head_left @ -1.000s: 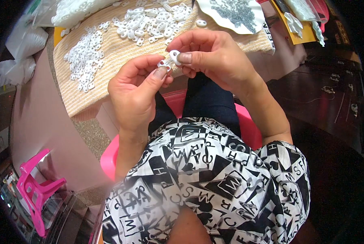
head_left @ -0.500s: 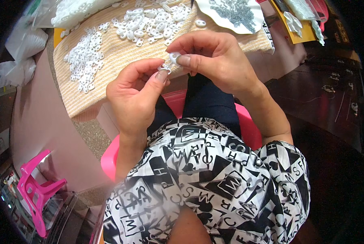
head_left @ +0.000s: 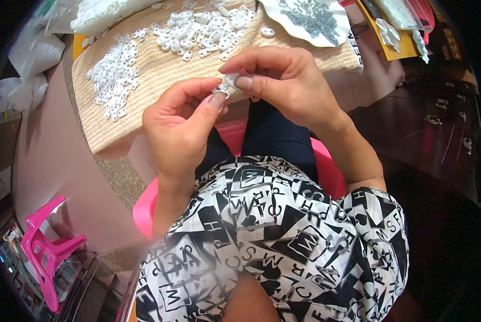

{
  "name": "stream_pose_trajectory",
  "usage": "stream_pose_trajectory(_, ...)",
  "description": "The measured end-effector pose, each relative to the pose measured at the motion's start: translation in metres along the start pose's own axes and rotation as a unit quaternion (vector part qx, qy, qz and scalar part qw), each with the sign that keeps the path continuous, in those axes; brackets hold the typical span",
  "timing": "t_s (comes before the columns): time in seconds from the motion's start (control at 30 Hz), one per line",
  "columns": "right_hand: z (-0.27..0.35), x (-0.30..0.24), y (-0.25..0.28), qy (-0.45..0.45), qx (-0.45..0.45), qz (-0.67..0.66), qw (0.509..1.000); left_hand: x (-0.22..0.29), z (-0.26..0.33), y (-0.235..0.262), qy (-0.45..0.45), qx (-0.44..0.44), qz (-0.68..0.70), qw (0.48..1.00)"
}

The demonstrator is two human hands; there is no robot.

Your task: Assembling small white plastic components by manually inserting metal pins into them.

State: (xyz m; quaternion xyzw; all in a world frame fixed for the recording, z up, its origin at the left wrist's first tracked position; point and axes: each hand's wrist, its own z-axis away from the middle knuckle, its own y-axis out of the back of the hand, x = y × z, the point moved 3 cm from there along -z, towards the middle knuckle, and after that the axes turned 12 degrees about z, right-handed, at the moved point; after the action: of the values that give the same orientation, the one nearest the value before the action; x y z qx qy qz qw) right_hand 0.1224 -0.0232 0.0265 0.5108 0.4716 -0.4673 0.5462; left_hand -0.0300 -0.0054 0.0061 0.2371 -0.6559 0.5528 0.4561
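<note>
Between the thumb and forefinger of my left hand (head_left: 184,115) is a small white plastic piece with holes (head_left: 222,90). My right hand (head_left: 286,80) pinches another white oval plastic piece (head_left: 230,79), partly covered by the thumb. The two pieces are close together above the near edge of the towel; whether they touch I cannot tell. Beyond my hands lies a heap of white two-holed oval pieces (head_left: 205,32), with a heap of smaller white pieces (head_left: 114,75) to its left. One oval piece (head_left: 267,32) lies apart, right of the big heap.
A striped cream towel (head_left: 143,102) covers the table. At the back right stands a white wavy-edged plate (head_left: 270,13) of small grey metallic parts (head_left: 310,19). A plastic bag of white pieces (head_left: 98,16) sits back left. A pink stool (head_left: 52,249) lies on the left.
Both hands have shifted very slightly and keep their pinches. The right hand's white piece has tilted and shows less between the fingers. The heaps and plate look the same.
</note>
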Motion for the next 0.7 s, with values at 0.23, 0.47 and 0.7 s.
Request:
stream_pose_trajectory(0.23, 0.0011, -0.0013, -0.0014, 0.020, 0.010, 0.041, 0.999, -0.0015, 0.0029, -0.0023, -0.032, -0.001, -0.049, 0.998)
stream_pose_trajectory(0.47, 0.0036, -0.0071, -0.0034, 0.050, 0.012, 0.030, 0.998, 0.0010, 0.0011, 0.0005, -0.053, 0.001, -0.008, 0.999)
stream_pose_trajectory(0.7, 0.0026, -0.0041, -0.0040, 0.019, 0.005, 0.017, 1.000, 0.0018, 0.0011, -0.0002, -0.064, -0.003, -0.021, 0.998)
